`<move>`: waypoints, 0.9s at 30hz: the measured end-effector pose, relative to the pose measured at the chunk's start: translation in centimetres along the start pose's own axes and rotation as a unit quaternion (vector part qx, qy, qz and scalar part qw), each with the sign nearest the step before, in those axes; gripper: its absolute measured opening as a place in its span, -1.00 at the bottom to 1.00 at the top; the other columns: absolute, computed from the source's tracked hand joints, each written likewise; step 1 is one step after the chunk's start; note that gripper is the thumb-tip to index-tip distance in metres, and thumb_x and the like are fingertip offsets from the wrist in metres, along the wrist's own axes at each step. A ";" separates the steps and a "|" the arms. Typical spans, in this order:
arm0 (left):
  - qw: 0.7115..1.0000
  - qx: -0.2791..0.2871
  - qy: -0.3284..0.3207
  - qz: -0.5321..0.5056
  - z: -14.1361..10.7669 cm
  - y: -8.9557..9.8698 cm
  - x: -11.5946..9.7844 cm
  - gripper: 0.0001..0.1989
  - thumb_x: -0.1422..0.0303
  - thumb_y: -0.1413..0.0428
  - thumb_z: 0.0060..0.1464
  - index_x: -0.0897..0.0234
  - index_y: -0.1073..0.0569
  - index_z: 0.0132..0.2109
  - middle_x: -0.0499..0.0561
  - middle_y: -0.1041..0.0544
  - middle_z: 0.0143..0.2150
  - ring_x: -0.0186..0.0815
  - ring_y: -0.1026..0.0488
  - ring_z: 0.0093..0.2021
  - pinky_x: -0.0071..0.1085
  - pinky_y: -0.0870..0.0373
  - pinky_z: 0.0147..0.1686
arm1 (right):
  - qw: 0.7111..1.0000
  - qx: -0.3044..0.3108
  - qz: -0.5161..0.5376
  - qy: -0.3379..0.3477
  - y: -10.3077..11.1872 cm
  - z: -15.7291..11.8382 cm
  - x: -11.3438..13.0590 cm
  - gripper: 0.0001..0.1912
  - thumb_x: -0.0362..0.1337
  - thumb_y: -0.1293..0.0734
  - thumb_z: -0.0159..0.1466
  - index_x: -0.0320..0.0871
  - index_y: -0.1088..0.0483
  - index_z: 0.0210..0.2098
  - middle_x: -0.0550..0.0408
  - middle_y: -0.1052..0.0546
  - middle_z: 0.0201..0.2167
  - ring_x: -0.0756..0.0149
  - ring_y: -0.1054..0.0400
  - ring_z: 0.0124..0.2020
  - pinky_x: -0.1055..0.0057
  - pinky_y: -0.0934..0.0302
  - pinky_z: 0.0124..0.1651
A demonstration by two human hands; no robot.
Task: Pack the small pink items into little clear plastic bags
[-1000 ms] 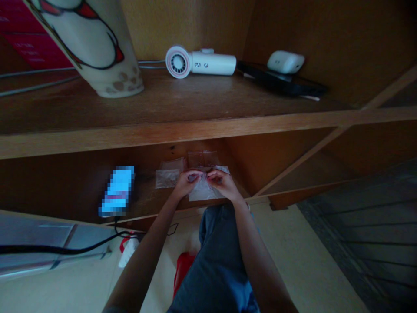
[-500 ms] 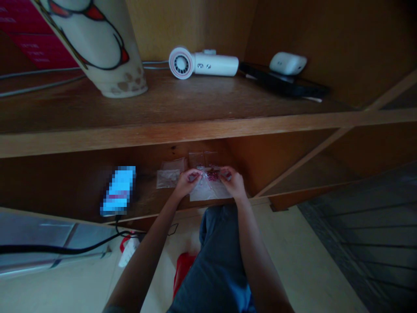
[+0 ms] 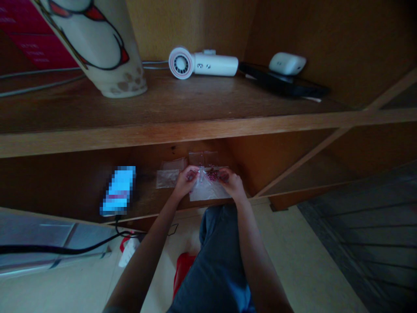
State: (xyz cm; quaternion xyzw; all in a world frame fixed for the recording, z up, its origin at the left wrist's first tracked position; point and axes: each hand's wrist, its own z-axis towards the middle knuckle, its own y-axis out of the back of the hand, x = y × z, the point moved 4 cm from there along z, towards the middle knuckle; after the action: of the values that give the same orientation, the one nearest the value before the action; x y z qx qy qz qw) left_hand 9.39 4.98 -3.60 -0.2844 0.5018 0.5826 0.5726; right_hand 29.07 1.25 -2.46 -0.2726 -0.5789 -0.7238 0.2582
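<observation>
Both of my hands are over the lower shelf at a flat clear plastic bag (image 3: 206, 193). Small dark red and pink beads (image 3: 213, 174) lie in a cluster at its upper part, between my hands. My left hand (image 3: 186, 181) is closed in a pinch at the bag's upper left; whatever sits between its fingertips is too small to make out. On the right, my right hand (image 3: 233, 184) is also pinched, its fingertips at the edge of the beads. Another clear bag (image 3: 203, 157) lies just behind, with a few pink specks near it.
More clear bags (image 3: 167, 178) lie left of my left hand. A lit phone (image 3: 117, 191) with a black cable (image 3: 65, 249) is farther left. The upper shelf (image 3: 195, 102) holds a patterned cup (image 3: 114, 56), a white handheld fan (image 3: 208, 64) and a white earbud case (image 3: 287, 63) on a dark phone-like slab (image 3: 283, 82).
My left hand has shifted slightly left and its fingers have turned upward. The right fingertips have moved slightly left, toward the beads. The bag and shelf items stay in place.
</observation>
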 end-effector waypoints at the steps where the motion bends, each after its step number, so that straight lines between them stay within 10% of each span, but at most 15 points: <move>1: 1.000 0.001 -0.001 0.004 0.0 0.0 -0.1 -0.88 0.38 -0.07 0.00 0.29 -0.39 -0.26 0.01 -0.46 -0.30 -0.40 -0.41 -0.33 -0.48 -0.36 -0.30 | 1.000 0.000 -0.004 0.000 0.1 0.0 0.1 -0.70 -0.40 -0.30 0.02 -0.05 -0.37 -0.24 0.19 -0.52 -0.39 0.35 -0.39 -0.42 0.45 -0.21 -0.35; 27: 1.000 0.027 -0.002 -0.010 0.0 -0.3 0.0 -0.85 0.32 -0.08 0.01 0.29 -0.39 -0.25 0.03 -0.46 -0.27 -0.39 -0.44 -0.32 -0.46 -0.38 -0.30 | 0.958 0.020 0.285 0.020 -1.6 0.1 2.5 -0.72 -0.28 -0.34 0.04 -0.12 -0.35 -0.22 0.09 -0.49 -0.36 0.36 -0.39 -0.37 0.42 -0.27 -0.29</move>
State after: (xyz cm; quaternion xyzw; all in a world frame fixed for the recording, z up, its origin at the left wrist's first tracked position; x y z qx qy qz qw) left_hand 9.68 4.91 -3.72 -0.2728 0.5131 0.5634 0.5872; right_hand 26.18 1.51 -1.83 -0.4067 -0.4859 -0.6139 0.4707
